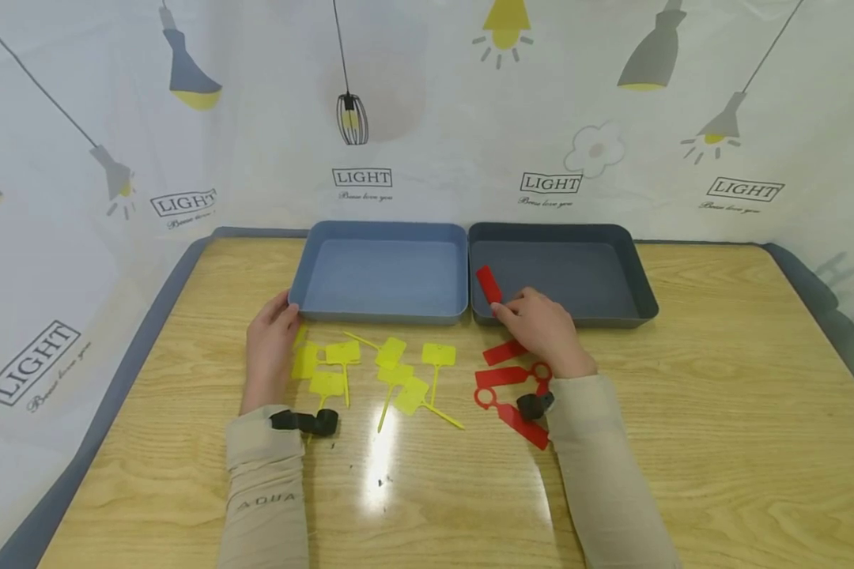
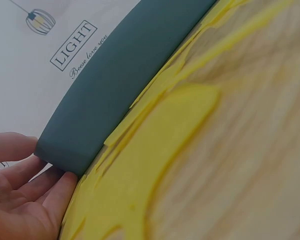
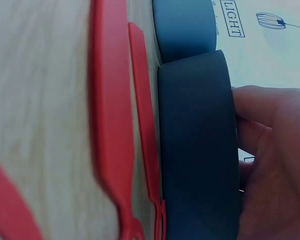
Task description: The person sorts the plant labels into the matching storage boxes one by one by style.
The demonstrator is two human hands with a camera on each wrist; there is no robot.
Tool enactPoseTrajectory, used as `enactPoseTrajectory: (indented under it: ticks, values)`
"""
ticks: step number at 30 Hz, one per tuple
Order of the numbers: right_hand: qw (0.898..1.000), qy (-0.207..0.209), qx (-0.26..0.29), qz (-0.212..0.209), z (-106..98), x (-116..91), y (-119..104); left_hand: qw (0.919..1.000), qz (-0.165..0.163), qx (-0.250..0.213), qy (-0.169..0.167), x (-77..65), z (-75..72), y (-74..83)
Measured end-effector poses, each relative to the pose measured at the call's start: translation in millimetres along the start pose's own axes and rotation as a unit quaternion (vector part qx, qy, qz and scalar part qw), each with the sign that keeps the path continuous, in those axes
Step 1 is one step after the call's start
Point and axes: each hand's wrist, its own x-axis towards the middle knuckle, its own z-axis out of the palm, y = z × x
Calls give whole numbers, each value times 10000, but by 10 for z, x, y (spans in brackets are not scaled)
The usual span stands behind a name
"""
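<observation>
My right hand pinches one end of a red plastic tag over the left part of the dark grey tray. The right wrist view hides that tag behind the tray wall. My left hand holds the front left corner of the blue tray, thumb at the front and fingers along the side. Several yellow tags with thin pointed stems lie in front of the blue tray, some overlapping. More red tags, some with a ring at one end, lie under and beside my right wrist.
Both trays stand side by side at the back of the wooden table. Behind them hangs a white cloth printed with lamps. Small dark specks lie on the tabletop between my forearms.
</observation>
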Motion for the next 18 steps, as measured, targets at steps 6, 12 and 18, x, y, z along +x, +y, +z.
enactPoseTrajectory:
  ticks: [6, 12, 18]
  values:
    - [9999, -4, 95, 53, -1, -6, -10, 10000, 6, -76, -10, -5, -4, -4]
    - [9998, 21, 162, 138, -15, -16, -20, 10000, -71, -44, 12, -11, -3, 4]
    - [9996, 156, 215, -32, -7, -14, -24, 9999, -96, 13, 42, -7, -5, 15]
